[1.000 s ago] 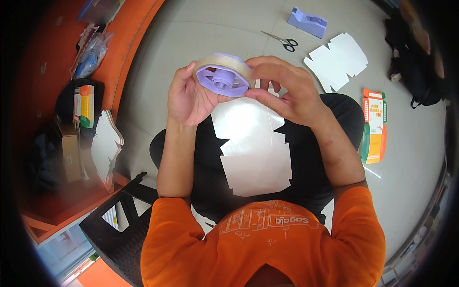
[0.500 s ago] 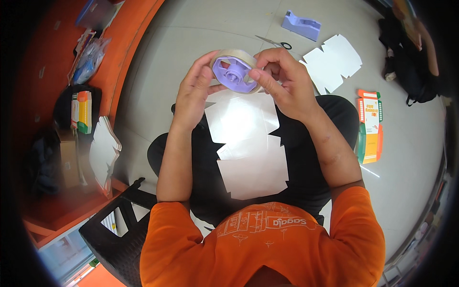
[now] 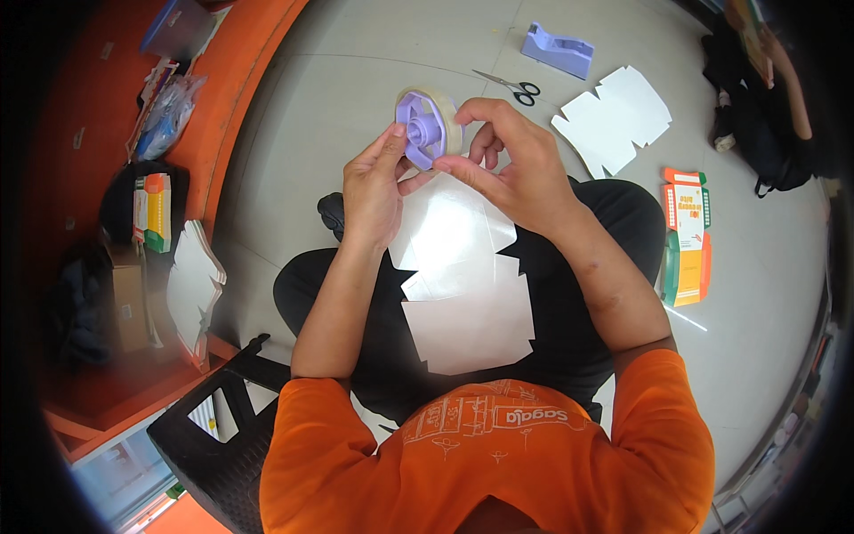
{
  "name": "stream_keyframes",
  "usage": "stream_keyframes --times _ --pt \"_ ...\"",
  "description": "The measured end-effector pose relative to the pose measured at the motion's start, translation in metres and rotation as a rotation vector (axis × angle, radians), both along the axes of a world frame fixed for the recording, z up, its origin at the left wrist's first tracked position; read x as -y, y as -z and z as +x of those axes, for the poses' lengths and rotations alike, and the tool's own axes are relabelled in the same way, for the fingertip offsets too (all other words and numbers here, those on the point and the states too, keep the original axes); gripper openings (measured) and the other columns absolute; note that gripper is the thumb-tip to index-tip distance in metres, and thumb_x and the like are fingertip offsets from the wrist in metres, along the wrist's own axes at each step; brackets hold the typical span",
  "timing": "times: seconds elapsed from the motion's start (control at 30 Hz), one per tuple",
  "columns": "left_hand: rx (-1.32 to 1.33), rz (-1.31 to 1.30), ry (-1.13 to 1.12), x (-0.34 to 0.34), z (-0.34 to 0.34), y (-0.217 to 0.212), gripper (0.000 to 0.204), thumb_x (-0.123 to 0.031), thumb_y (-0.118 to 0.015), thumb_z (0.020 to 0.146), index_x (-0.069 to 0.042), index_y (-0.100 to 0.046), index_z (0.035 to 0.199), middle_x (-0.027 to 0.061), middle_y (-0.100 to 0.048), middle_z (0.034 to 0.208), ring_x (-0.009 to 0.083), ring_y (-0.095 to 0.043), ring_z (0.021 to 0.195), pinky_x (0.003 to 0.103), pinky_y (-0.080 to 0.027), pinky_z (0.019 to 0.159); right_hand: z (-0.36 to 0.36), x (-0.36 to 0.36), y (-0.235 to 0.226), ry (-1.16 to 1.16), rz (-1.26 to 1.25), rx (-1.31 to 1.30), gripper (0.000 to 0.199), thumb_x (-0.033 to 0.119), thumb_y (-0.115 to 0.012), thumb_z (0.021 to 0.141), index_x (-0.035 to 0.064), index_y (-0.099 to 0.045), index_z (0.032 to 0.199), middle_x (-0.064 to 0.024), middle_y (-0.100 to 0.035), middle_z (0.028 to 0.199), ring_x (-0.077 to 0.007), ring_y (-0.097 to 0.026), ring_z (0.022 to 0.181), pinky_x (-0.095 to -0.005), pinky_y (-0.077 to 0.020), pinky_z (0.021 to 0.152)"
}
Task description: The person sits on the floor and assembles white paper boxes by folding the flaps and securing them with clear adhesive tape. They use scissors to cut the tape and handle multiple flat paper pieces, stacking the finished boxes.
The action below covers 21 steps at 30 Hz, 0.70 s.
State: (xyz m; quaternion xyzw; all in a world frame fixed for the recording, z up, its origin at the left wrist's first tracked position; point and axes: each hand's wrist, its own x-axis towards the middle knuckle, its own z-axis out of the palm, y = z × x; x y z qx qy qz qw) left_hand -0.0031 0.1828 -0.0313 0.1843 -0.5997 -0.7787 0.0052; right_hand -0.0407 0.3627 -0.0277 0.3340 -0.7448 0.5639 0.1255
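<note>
A roll of clear tape (image 3: pixel 452 133) on a purple hub (image 3: pixel 425 131) is held up over my lap, tilted with its open side facing left. My left hand (image 3: pixel 374 187) grips the roll's left side, thumb on the hub. My right hand (image 3: pixel 525 169) curls at the roll's right side, index finger and thumb against the tape's outer edge. Whether a tape end is pinched there cannot be seen. Beneath both hands, a flat white die-cut box blank (image 3: pixel 467 325) lies across my legs, its upper part bright with glare.
On the floor ahead lie scissors (image 3: pixel 509 85), a purple tape dispenser base (image 3: pixel 559 53) and another white box blank (image 3: pixel 614 120). A printed box blank (image 3: pixel 687 236) is at right. Orange shelving (image 3: pixel 236 107) and stacked blanks (image 3: pixel 191 285) stand left. Another person's arm (image 3: pixel 790 84) shows far right.
The tape roll has turned so its outer edge faces my right hand more. My left hand has shifted slightly down and right, its thumb now on the hub.
</note>
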Motion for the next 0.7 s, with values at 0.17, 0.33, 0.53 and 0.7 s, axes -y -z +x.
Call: stream_keyframes --times 0.17,0.33,0.53,0.7 --pt "0.007 0.013 0.008 0.001 0.001 0.003 0.048 -0.026 -0.058 0.102 0.006 -0.052 0.137 0.0104 -0.067 0.108 0.0171 -0.068 0.094 0.032 -0.060 0.080 0.001 0.004 0.001 0.052 -0.020 -0.031 0.032 0.017 -0.079 0.083 0.0046 -0.059 0.105 -0.0065 -0.064 0.095 -0.0156 -0.060 0.059 -0.0276 -0.0480 0.053" --pt "0.005 0.044 0.001 0.000 0.001 0.010 0.038 -0.024 -0.060 0.101 0.004 -0.059 0.127 0.0087 -0.068 0.104 0.0145 -0.069 0.086 0.029 -0.059 0.077 0.001 0.007 0.008 0.102 -0.041 -0.058 0.030 0.016 -0.078 0.085 0.0044 -0.060 0.106 -0.0066 -0.063 0.092 -0.0164 -0.061 0.060 -0.0286 -0.0491 0.055" --pt "-0.011 0.133 0.011 0.006 0.002 0.021 0.032 -0.025 -0.062 0.100 0.000 -0.057 0.119 0.0082 -0.069 0.100 0.0163 -0.071 0.082 0.029 -0.060 0.076 0.018 0.019 0.005 0.094 -0.041 0.006 0.031 0.012 -0.075 0.087 0.0034 -0.058 0.111 -0.0089 -0.063 0.095 -0.0172 -0.064 0.067 -0.0295 -0.0514 0.060" --pt "-0.099 0.034 -0.070 -0.009 0.002 0.003 0.043 -0.023 -0.061 0.100 -0.002 -0.044 0.133 0.0126 -0.070 0.104 0.0203 -0.071 0.085 0.033 -0.060 0.079 0.015 0.024 0.015 0.109 -0.162 0.030 0.030 0.008 -0.072 0.089 0.0021 -0.056 0.114 -0.0116 -0.062 0.097 -0.0158 -0.065 0.073 -0.0278 -0.0530 0.066"
